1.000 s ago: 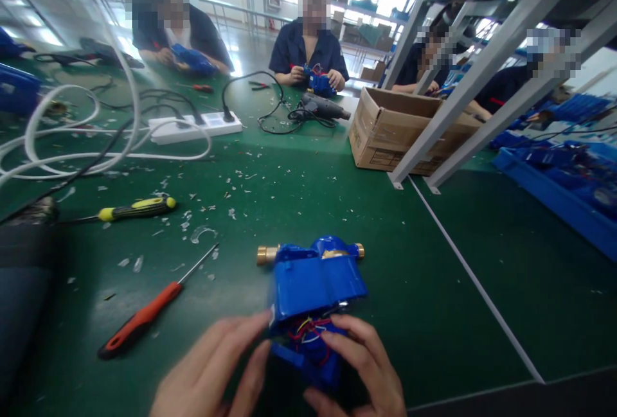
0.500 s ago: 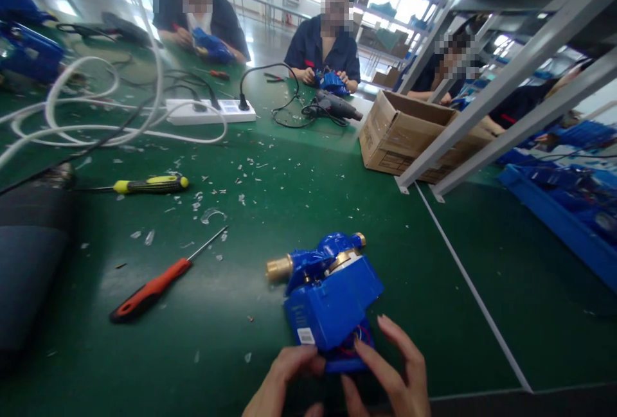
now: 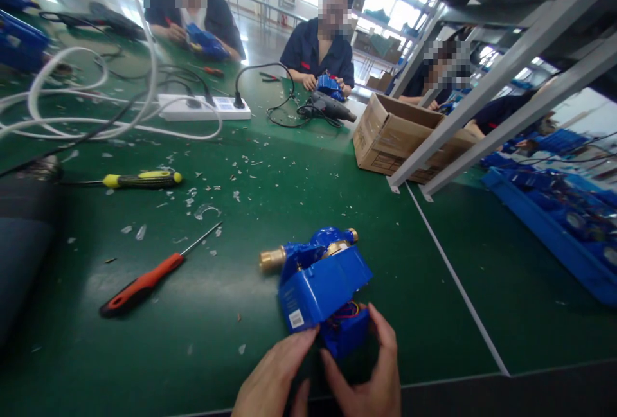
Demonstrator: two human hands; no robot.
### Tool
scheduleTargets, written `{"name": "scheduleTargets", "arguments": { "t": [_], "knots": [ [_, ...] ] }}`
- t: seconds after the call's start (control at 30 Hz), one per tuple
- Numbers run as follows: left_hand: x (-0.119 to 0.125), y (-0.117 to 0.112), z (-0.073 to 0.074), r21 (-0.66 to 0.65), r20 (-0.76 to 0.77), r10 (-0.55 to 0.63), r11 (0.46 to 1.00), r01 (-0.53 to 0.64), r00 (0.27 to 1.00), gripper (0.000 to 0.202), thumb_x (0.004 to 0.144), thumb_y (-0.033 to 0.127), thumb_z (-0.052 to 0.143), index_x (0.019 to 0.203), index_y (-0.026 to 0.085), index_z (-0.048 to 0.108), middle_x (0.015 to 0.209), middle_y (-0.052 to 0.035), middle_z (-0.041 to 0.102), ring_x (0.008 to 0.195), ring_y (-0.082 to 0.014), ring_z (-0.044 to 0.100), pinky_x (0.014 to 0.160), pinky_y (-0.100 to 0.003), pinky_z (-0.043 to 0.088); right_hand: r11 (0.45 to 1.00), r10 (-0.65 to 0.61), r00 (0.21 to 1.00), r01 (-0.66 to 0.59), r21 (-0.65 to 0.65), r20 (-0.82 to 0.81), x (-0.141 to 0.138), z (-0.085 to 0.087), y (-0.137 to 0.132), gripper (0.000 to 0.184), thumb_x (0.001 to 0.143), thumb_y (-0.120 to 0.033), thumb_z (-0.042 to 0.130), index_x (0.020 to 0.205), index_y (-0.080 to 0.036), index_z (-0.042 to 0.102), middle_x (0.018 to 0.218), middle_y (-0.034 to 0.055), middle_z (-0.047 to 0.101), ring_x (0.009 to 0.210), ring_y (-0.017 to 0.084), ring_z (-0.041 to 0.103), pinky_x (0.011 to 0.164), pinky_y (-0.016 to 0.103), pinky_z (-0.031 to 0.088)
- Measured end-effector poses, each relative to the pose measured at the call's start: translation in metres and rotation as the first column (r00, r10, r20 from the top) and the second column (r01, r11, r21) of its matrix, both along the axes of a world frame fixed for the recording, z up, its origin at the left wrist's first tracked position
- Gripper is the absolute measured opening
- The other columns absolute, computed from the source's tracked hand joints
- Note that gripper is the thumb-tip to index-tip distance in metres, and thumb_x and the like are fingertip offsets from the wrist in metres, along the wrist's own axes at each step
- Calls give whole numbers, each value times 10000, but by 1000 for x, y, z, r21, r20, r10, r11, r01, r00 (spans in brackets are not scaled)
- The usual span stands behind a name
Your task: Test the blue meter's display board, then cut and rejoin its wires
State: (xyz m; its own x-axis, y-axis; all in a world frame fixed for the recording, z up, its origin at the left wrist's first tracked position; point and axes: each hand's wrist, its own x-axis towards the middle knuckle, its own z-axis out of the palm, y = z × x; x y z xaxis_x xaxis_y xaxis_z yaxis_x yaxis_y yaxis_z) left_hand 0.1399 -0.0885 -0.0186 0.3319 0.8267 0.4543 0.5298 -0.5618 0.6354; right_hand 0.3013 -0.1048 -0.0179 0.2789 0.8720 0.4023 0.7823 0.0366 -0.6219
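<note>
On the green worktop (image 3: 434,333), the blue meter (image 3: 322,285) sits just beyond our hands. Our left hand (image 3: 272,378) has fingers touching its near edge, how firmly we cannot tell; our right hand (image 3: 376,385) has fingers grasping the blue wired compartment (image 3: 349,337) at its near side. We should steady the meter and keep the thin wires (image 3: 351,310) unpinched. A blue tray (image 3: 544,229) lies right of the meter, a cardboard box (image 3: 369,137) beyond it, an orange-handled screwdriver (image 3: 144,285) left; plastic scraps (image 3: 236,196) beyond-left could get underneath.
</note>
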Motion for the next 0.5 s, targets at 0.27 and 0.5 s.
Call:
{"name": "scheduleTargets", "arguments": {
  "t": [0.27,0.5],
  "knots": [
    [-2,24,17,277,-120,53,961,-17,991,586,758,-34,467,1321,87,360,1354,-169,431,1229,-209,436,939,-294,444,987,74,984,-97,-132,-165,12,22,13,725,676,-284,682,1308,-160,348,1203,167,557,1066,309,575,833,424,525],
    [-25,61,37,412,-334,226,908,-74,915,471,813,139,531,1277,123,449,1349,-115,457,1223,-206,436,1128,-402,173,981,129,979,-150,-123,-160,2,60,40,648,638,-243,665,1243,-150,453,1173,134,588,1070,301,573,911,437,489]
  ]
}}
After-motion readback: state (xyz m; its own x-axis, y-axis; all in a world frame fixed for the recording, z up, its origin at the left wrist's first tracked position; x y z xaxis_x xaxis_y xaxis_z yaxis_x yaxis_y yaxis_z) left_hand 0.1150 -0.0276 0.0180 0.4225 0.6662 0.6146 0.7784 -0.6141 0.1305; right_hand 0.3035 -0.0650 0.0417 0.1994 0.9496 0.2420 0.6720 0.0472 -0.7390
